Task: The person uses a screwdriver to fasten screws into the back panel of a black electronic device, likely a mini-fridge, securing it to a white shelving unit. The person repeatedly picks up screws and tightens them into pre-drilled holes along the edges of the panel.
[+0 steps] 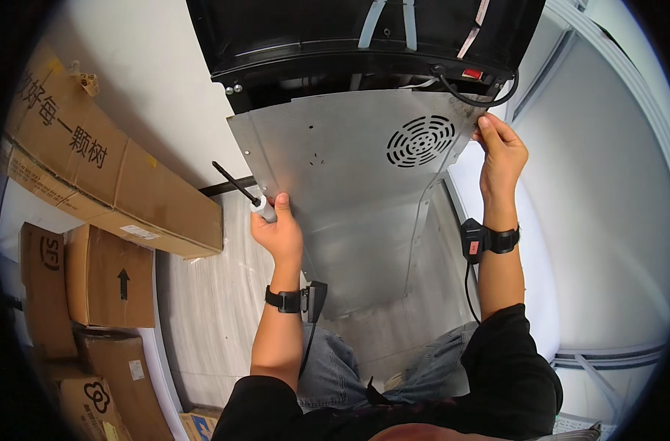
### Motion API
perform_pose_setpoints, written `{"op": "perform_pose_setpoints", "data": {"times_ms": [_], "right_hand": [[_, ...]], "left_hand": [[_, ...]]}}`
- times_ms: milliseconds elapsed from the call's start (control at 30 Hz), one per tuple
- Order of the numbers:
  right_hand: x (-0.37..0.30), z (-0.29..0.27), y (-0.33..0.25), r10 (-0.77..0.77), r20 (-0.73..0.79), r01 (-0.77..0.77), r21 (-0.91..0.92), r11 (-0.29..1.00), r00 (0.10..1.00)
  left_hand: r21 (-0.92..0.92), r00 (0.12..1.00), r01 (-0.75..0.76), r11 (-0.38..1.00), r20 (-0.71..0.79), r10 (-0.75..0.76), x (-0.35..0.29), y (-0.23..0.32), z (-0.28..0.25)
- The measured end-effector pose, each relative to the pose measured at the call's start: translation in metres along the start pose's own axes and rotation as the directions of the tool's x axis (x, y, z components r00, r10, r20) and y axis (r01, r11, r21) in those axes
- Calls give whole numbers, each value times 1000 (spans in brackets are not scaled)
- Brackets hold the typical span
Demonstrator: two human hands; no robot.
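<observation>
A large bare-metal panel [342, 191] with a round slotted vent [421, 141] stands tilted in front of me, below a black appliance housing [305, 33]. My left hand [278, 234] is closed around the pale handle of a screwdriver [261, 209], its dark shaft pointing up and left. The thumb of that hand rests against the panel's left edge. At the upper right, my right hand [504, 158] pinches the panel's edge between thumb and fingers. A dark gap with some wires shows between the panel's top edge and the housing.
A black cable [482, 105] loops out beside a red switch [472, 73] near the panel's upper right corner. Several cardboard boxes [111, 275] are stacked at the left, with one long carton [129, 184] above. White framed panelling [607, 184] stands at the right.
</observation>
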State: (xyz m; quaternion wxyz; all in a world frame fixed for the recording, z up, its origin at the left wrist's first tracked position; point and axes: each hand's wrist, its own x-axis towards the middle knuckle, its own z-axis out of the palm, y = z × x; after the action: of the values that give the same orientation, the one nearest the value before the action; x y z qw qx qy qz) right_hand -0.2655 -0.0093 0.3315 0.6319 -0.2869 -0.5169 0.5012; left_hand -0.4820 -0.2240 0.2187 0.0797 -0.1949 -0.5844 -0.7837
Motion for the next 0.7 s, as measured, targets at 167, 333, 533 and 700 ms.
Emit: {"op": "perform_pose_setpoints", "data": {"times_ms": [167,333,533,700], "right_hand": [[2,-14,3,-117,-56,116,-11,993,992],[7,-35,22,-56,-35,59,90,994,998],[-12,-22,36,-179,7,177,104,979,984],[-12,-17,39,-165,57,164,16,986,985]], "left_hand": [[2,1000,21,1000,3,-21,-1,-4,2],[90,1000,1,996,-13,1,4,5,8],[62,1000,12,998,-8,-11,11,4,14],[64,1000,15,998,-22,-14,13,3,13]]}}
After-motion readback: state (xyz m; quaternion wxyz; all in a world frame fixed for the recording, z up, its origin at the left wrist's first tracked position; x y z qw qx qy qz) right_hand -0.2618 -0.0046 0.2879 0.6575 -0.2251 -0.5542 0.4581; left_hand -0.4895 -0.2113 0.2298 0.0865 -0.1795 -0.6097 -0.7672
